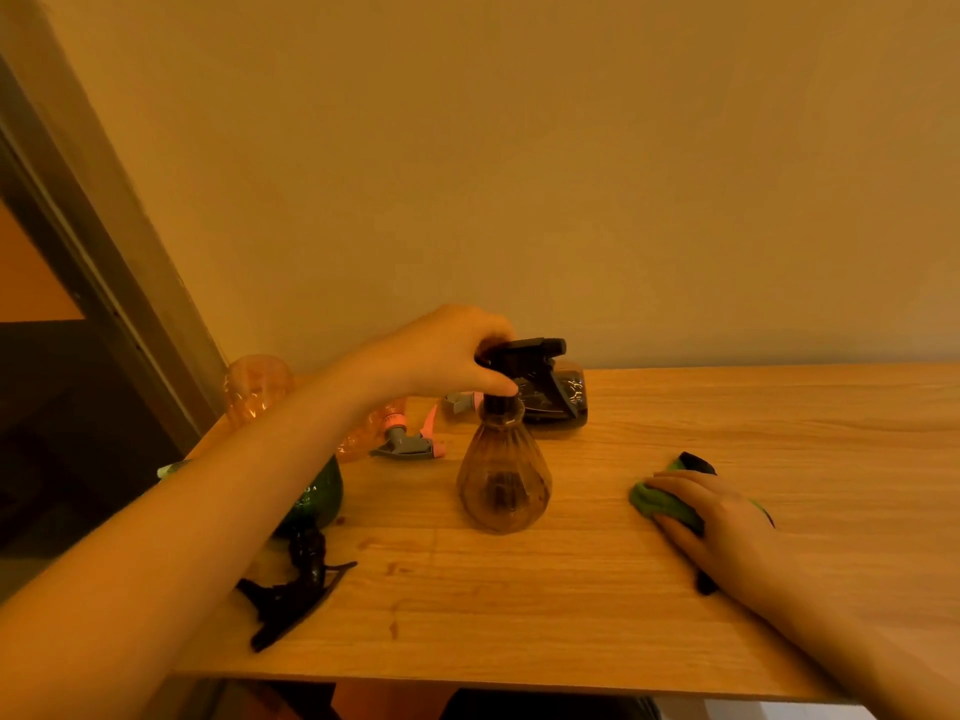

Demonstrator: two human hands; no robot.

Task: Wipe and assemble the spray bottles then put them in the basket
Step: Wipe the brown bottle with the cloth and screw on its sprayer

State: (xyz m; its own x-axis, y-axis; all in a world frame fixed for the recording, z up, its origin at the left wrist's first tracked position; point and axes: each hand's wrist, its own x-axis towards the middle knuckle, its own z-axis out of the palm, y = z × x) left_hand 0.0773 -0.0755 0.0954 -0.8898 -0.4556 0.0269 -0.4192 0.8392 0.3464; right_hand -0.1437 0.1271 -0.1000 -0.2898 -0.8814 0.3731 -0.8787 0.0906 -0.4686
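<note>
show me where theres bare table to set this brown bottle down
Bare table runs behind the right hand and green cloth, and along the front edge. Left of the brown bottle it is crowded with bottles and trigger heads.

The table (623,589) is pale wood-grain, smooth with a soft matt sheen. On it the brown bottle (503,480) looks like ribbed, see-through glossy plastic with a matt black plastic trigger head (530,358), and the green cloth (662,504) is soft and dull.
</note>
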